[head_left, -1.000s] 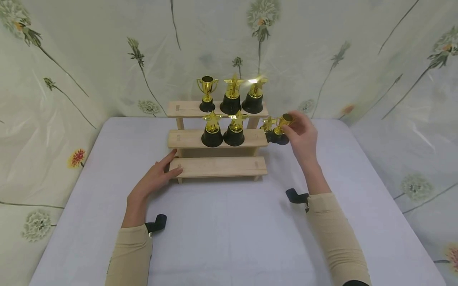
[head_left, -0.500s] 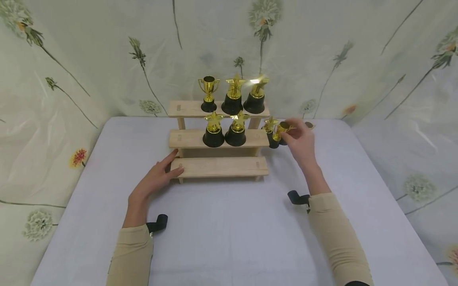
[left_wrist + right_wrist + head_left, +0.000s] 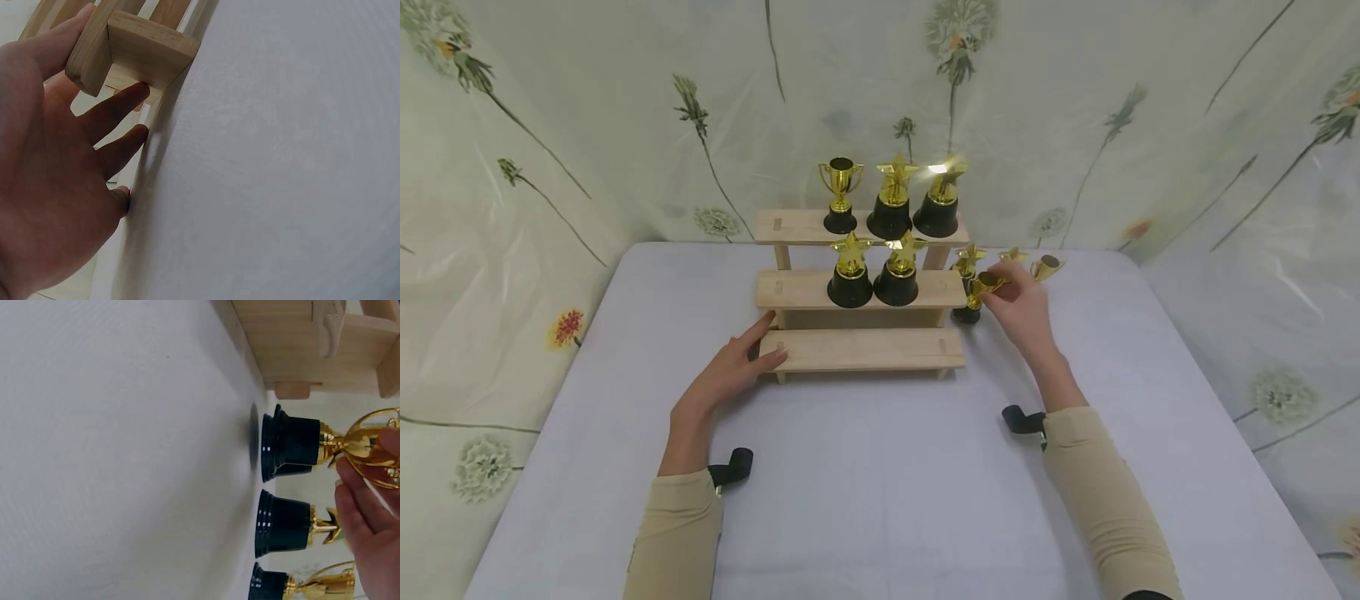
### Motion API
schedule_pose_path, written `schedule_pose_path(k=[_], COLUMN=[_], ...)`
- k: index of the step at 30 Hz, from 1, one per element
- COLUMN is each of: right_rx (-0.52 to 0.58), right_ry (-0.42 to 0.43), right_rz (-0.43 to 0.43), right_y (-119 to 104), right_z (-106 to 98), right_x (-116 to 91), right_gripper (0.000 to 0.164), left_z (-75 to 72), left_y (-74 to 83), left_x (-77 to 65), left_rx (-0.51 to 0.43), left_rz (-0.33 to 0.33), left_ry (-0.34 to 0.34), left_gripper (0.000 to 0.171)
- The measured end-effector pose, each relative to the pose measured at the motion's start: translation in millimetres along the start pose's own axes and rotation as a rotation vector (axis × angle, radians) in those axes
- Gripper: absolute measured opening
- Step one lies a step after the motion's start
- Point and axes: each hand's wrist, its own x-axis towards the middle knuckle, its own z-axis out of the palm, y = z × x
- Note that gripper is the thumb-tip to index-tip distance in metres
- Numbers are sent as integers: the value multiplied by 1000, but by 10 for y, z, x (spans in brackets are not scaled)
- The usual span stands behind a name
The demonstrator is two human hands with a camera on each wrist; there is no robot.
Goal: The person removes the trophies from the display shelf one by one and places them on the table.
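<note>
My right hand point(image 3: 1021, 310) pinches a gold trophy cup point(image 3: 362, 445) by its bowl and handles. The cup's black base is close over the cloth, just right of a three-step wooden stand point(image 3: 861, 350). At the stand's lowest step, my left hand point(image 3: 726, 373) rests against the left end, thumb on top of the plank. Its other fingers point(image 3: 125, 106) stretch out beside and below the plank's end in the left wrist view. Right behind the held cup stands a gold star trophy point(image 3: 967, 257); another star trophy point(image 3: 284, 524) and a second cup point(image 3: 1047, 267) stand beyond my right hand.
The top step carries a cup point(image 3: 841, 187) and two star trophies, one of them at the right end point(image 3: 937, 215). Two more star trophies point(image 3: 850, 283) stand on the middle step. A white cloth point(image 3: 880, 483) covers the table, with a flowered curtain point(image 3: 820, 75) behind.
My right hand has moved left and toward me with the cup, down the stand's right side. The second cup and a star trophy have come into view behind it. My left hand stays put.
</note>
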Motion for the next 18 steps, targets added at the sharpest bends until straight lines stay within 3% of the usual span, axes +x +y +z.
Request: schedule_pose_path(k=[18], right_rx=[-47], right_ry=[-84], right_rz=[-9], right_y=[49], right_z=[86], right_x=[9], right_gripper=[38], left_z=[-8], left_y=[-32], left_x=[10], left_rx=[7], left_rz=[-14], left_ry=[-3], left_gripper=[73])
